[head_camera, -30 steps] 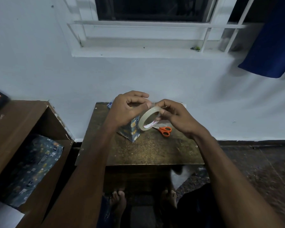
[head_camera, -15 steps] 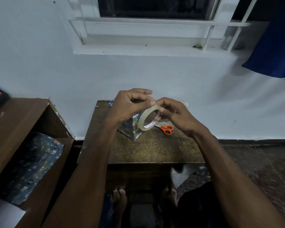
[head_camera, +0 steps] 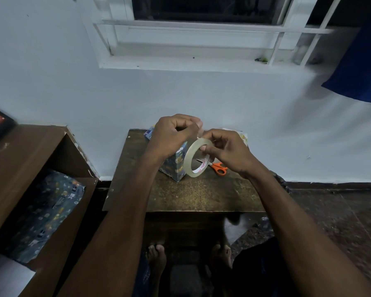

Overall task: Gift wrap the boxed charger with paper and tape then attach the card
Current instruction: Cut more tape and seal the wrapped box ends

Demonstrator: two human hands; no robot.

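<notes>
Right hand (head_camera: 227, 153) gripped tape roll (head_camera: 196, 158) | left hand (head_camera: 174, 136) pinched its free end | risk: strip tearing or self-sticking if pulled askew.

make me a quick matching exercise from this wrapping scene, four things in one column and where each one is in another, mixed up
Things:
1. tape roll
2. scissors
3. wrapped box
4. spare wrapping paper

Places:
A. inside the brown shelf unit on the left
B. held up between both hands
C. lying flat on the table, right of the box
D. standing on the table behind the left wrist

Pairs: 1-B, 2-C, 3-D, 4-A
</notes>
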